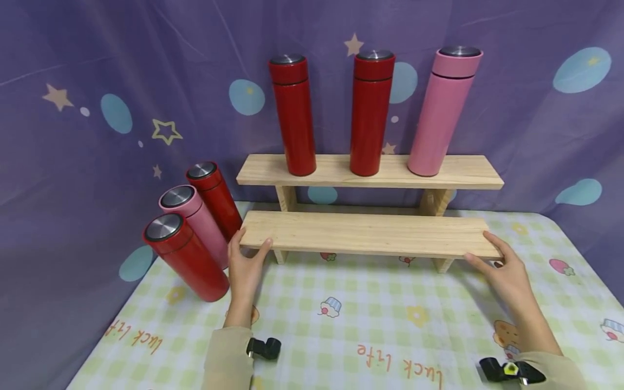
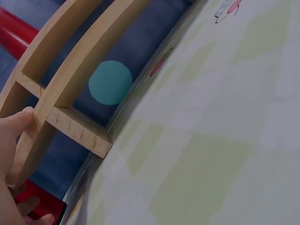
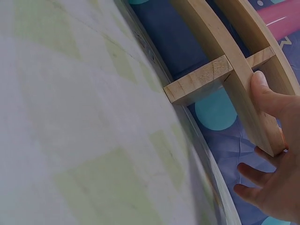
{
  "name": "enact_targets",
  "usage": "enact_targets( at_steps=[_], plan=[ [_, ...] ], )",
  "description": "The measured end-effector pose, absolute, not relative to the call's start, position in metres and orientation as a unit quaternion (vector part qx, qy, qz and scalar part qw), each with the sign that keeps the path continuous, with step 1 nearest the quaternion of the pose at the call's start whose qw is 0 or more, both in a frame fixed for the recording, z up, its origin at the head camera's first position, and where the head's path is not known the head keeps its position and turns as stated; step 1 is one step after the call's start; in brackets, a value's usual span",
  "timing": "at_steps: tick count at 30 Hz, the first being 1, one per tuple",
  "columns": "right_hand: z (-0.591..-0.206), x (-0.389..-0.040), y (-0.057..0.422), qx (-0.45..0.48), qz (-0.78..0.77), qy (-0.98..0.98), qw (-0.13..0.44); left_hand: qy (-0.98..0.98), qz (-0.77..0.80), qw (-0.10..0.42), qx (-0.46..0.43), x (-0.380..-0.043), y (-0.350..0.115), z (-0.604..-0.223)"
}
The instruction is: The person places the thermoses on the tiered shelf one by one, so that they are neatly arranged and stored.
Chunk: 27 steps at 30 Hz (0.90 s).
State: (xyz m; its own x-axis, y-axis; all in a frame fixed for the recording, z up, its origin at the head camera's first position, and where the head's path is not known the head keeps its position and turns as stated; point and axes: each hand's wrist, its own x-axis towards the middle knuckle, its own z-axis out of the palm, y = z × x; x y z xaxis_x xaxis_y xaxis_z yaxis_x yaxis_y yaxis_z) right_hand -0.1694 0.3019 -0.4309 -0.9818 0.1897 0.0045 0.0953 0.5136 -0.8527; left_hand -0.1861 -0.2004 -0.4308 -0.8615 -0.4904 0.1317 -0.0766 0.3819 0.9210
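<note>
Here's the left hand (image 1: 246, 269) and right hand (image 1: 509, 273), fingers and thumbs gripping opposite ends of the lower board (image 1: 365, 233) between them, where even, level pressure should best steady the three bottles (image 1: 369, 119) beyond.

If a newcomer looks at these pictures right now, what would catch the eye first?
Probably the three bottles, two red and one pink, that stand on the upper shelf. Next, the left hand and right hand, gripping the ends of the lower shelf. Three more bottles stand left of it.

Pale-tan shelf (image 1: 363, 233), green-checked tablecloth (image 1: 372, 295)
</note>
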Motion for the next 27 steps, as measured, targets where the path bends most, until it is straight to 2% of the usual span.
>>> enact_targets(
  at_steps=[8,13,20,27],
  plan=[
    [-0.434,-0.169,0.299,-0.080,0.504,-0.858,0.054,-0.832,-0.485,0.201,0.179,-0.182,-0.200,-0.429],
    [-0.434,-0.170,0.299,-0.085,0.510,-0.853,0.063,-0.854,-0.455,0.183,0.175,-0.171,-0.197,-0.422],
    [-0.437,-0.169,0.295,-0.088,0.522,-0.846,0.060,-0.890,-0.413,0.138,0.134,-0.141,-0.201,-0.407],
    [-0.435,-0.170,0.298,-0.084,0.524,-0.845,0.064,-0.888,-0.418,0.164,0.092,-0.106,-0.204,-0.398]
  ],
)
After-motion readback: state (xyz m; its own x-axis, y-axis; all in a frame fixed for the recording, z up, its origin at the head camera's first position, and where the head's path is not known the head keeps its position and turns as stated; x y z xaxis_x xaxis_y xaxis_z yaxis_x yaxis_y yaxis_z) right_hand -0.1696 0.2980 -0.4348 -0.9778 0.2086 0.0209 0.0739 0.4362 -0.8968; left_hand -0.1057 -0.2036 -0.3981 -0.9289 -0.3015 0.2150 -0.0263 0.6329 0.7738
